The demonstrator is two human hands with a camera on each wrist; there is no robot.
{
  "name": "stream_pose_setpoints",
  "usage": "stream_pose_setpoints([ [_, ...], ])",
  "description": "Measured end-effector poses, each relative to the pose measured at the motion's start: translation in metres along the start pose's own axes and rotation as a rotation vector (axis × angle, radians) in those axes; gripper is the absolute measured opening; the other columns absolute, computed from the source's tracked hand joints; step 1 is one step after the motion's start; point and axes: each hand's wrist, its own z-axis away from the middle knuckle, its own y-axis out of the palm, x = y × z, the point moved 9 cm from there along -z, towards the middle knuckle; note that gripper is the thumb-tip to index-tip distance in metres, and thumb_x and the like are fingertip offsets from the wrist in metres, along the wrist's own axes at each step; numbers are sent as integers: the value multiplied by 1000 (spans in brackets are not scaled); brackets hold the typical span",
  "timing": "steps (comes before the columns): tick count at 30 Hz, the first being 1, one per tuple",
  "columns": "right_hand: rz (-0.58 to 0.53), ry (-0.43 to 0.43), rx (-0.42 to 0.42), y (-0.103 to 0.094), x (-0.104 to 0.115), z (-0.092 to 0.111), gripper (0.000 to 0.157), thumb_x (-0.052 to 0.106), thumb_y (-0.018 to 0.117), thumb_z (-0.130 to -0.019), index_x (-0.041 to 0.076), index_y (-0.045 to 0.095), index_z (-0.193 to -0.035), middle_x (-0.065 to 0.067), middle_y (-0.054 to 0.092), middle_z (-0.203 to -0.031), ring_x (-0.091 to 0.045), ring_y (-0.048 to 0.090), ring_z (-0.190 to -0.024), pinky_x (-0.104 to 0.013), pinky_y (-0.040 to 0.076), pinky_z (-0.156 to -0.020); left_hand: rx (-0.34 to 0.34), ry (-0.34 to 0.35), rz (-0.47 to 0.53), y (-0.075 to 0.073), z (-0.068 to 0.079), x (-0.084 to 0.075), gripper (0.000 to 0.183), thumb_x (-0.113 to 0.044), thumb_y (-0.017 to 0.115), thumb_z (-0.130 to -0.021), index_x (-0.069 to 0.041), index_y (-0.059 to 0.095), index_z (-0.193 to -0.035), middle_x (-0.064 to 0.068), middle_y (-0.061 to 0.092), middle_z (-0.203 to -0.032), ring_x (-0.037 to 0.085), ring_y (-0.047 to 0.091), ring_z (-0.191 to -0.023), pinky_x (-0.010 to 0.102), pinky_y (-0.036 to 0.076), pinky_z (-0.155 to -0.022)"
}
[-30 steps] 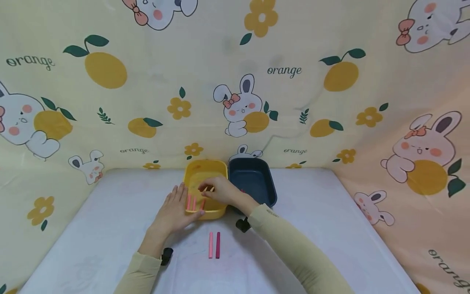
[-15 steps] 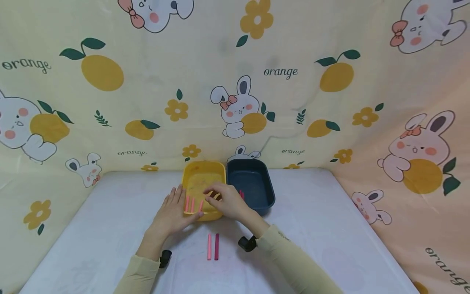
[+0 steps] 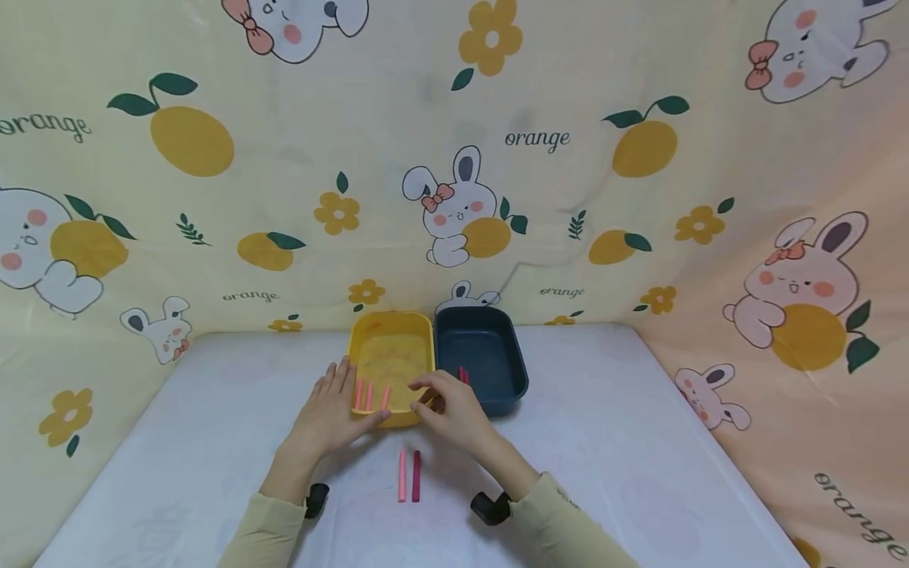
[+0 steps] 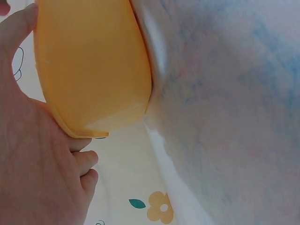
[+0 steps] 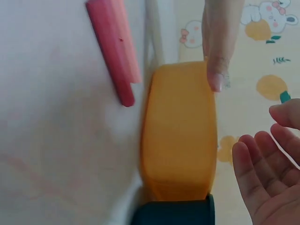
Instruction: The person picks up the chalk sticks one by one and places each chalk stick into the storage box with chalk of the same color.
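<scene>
My left hand (image 3: pixel 323 418) lies along the near left corner of a yellow box (image 3: pixel 392 315), its fingers straight along the side and its thumb at the front rim. Three pink crayons (image 3: pixel 369 396) lean inside that box near the hand. My right hand (image 3: pixel 458 414) hovers over the box's near right corner, fingers loosely bent. The right wrist view shows nothing between those fingers (image 5: pixel 255 180). In front of the box, a pink crayon (image 3: pixel 402 476) and a dark red crayon (image 3: pixel 416 476) lie side by side on the table.
A dark blue box (image 3: pixel 490 347) stands against the yellow box's right side, with dark pink crayons (image 3: pixel 464 375) at its left. Behind both rises a cream cloth (image 3: pixel 305 181) printed with rabbits and oranges. A white sheet (image 3: pixel 611 442) covers the table.
My right hand has drawn back from over the yellow box, moving right and nearer to me. The left hand stays at the box's corner.
</scene>
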Motion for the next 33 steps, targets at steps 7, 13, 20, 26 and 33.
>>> stream_pose_setpoints([
  [7, 12, 39, 33, 8, -7, 16, 28, 10, 76, -96, 10, 70, -122, -7, 69, -116, -9, 65, -90, -24, 61, -80, -3, 7, 2, 0, 0, 3, 117, -74, 57, -92, 13, 18, -160, 30, 11, -169, 49, 11, -156, 60, 15, -127],
  [13, 28, 8, 98, 18, -10, 28, 30, 3, 74, -94, 4, 68, -123, -11, 68, -115, -14, 68, -91, -20, 60, -78, -12, 7, 9, -1, 0, 2, 115, -71, 60, -93, 13, 18, -160, 30, 12, -169, 49, 12, -156, 60, 15, -127],
  [20, 38, 89, 240, 35, -22, 39, 37, 11, 76, -95, 7, 63, -129, -8, 64, -121, -8, 66, -93, -21, 58, -78, -12, 12, -2, 2, -2, 3, 114, -71, 59, -93, 13, 20, -159, 30, 13, -169, 49, 12, -156, 60, 16, -127],
  [26, 138, 153, 336, 45, -29, 46, 47, 22, 80, -92, 10, 62, -134, -1, 60, -112, -5, 58, -87, -21, 52, -75, -18, 14, -6, 1, -2, 3, 115, -73, 58, -93, 13, 20, -159, 30, 14, -169, 49, 13, -156, 59, 16, -127],
  [33, 189, 231, 395, 52, -34, 48, 58, 29, 83, -89, 13, 60, -139, 4, 55, -109, -5, 54, -85, -22, 50, -73, -19, 12, -12, 0, -1, 3, 114, -72, 58, -93, 12, 20, -160, 29, 13, -169, 48, 13, -157, 59, 16, -127],
])
